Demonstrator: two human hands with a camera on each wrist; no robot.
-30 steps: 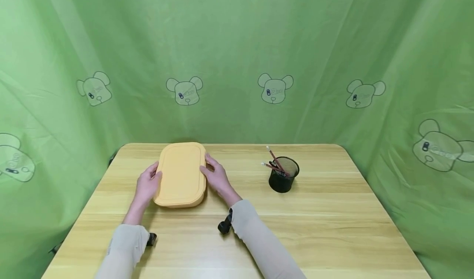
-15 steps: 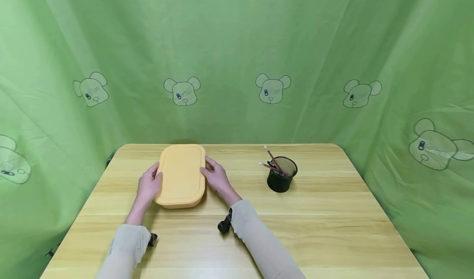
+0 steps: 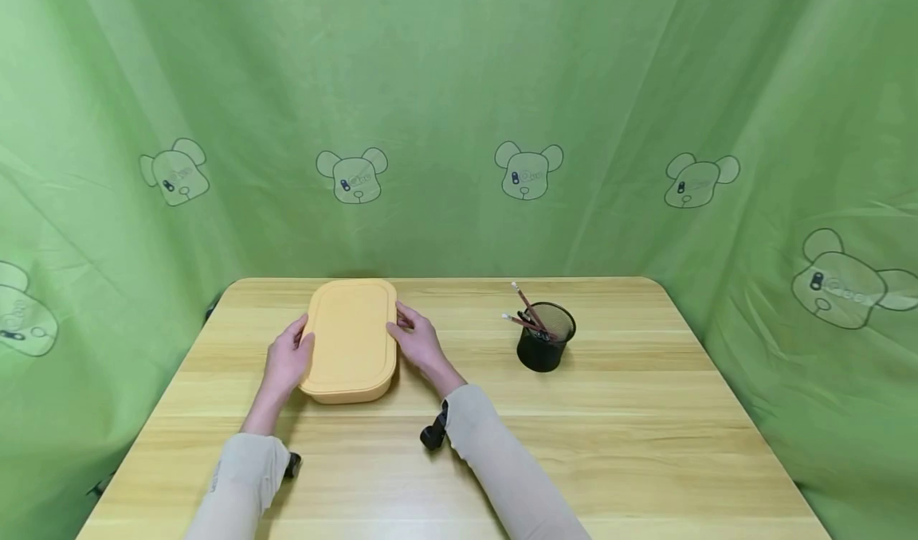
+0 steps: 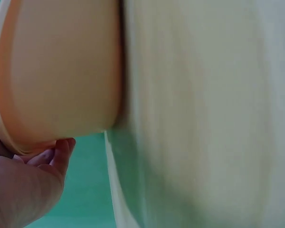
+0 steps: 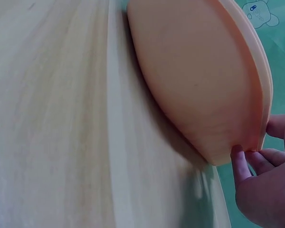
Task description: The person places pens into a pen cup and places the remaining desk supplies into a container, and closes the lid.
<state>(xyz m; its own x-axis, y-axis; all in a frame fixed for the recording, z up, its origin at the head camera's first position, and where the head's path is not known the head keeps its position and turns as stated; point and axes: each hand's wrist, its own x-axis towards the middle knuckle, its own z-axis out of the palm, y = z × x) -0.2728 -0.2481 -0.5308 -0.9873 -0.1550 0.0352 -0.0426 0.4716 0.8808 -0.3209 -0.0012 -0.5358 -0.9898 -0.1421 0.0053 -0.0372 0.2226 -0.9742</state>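
Note:
A pale orange lidded box [image 3: 350,337] with rounded corners sits at the back left of the wooden table. My left hand [image 3: 285,358] grips its left side, thumb over the lid's edge. On the opposite side my right hand [image 3: 421,345] holds the rim, thumb on top and fingers beneath the lip. In the left wrist view the box wall [image 4: 61,71] fills the upper left, with curled fingertips under its rim. From the right wrist, the box [image 5: 194,76] shows its underside edge close to the tabletop, and my fingers pinch the lid's rim.
A black mesh pen holder [image 3: 543,353] stands to the right, with pencils [image 3: 532,309] leaning out of it. The wooden table [image 3: 610,444] runs back to a green curtain [image 3: 445,229] printed with bear heads, which also hangs at both sides.
The box has come down slightly toward the table, its far edge a little lower in view, both hands still on it. The head view has shifted slightly.

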